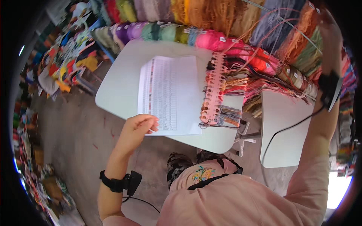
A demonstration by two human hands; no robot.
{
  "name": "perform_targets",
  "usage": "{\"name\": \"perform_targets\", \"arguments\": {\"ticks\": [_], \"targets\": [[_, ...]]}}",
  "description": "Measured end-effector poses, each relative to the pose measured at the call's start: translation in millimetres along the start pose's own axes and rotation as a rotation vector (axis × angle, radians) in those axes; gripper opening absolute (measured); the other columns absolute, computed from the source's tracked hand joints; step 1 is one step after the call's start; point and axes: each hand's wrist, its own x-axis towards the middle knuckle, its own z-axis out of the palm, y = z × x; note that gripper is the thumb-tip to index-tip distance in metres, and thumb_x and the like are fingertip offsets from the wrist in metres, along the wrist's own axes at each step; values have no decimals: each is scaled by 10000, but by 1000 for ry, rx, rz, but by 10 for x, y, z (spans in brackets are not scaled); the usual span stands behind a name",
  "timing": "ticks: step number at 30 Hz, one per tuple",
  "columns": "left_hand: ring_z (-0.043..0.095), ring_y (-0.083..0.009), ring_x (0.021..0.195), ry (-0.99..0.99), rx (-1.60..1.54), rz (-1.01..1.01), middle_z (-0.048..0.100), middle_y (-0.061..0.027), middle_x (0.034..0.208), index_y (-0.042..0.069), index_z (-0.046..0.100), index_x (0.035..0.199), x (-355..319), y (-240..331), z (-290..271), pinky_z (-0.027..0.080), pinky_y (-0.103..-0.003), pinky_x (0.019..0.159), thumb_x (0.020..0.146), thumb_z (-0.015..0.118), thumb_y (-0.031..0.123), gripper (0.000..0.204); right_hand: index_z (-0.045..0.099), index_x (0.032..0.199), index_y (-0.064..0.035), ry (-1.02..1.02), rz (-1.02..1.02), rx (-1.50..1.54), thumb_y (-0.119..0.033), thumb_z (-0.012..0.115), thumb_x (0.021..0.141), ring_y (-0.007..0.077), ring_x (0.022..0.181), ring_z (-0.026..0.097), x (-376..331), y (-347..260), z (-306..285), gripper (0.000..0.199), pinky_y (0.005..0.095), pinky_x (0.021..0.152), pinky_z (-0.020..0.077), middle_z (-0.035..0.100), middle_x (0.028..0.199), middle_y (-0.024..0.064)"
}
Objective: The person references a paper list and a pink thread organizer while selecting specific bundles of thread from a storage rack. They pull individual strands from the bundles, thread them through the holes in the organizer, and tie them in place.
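Note:
My left hand [140, 125] is over the lower left edge of a white paper sheet [186, 90] printed with a table. Its fingers are curled in; anything between them is hidden. My right arm is raised along the right side, and my right hand [329, 28] is among hanging yarn at the dim rim, its fingers too blurred to read. Right of the paper lies a pink holed strip, a thread card [213, 88], with several thread bundles [235, 84] in reds, oranges, browns and greys looped through it.
The sheet and card rest on a white table [117, 86]; a second white tabletop [281, 139] stands at the right. Skeins of colourful yarn [166, 32] line the far side. Scraps [85, 66] heap at far left. A black cable [288, 126] hangs from my right wrist.

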Motion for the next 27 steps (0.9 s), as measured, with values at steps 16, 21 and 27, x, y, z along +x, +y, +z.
{"name": "perform_targets", "arguments": {"ticks": [16,21,27], "targets": [[569,-149,694,-634,-23,-446,555,-88,809,-19,494,964,839,-287,779,479,-233,544,828,382,83,204,391,858,-5,-245,830,-511,-43,468,699,147,516,470,-3002,1284,507,180,264,531,376,478,530,72],[565,-145,687,-586,32,-375,547,-83,809,-15,495,966,869,-316,781,472,-232,528,826,391,87,202,390,842,-5,-295,854,-458,-47,474,705,158,526,480,-2962,1298,496,167,271,540,381,491,543,81],[554,-123,658,-570,-25,-370,537,-53,805,3,500,951,896,-269,822,450,-213,503,822,409,100,186,396,835,1,-353,822,-422,-48,463,713,155,531,478,-2979,1318,472,148,269,539,380,496,555,85]]}}
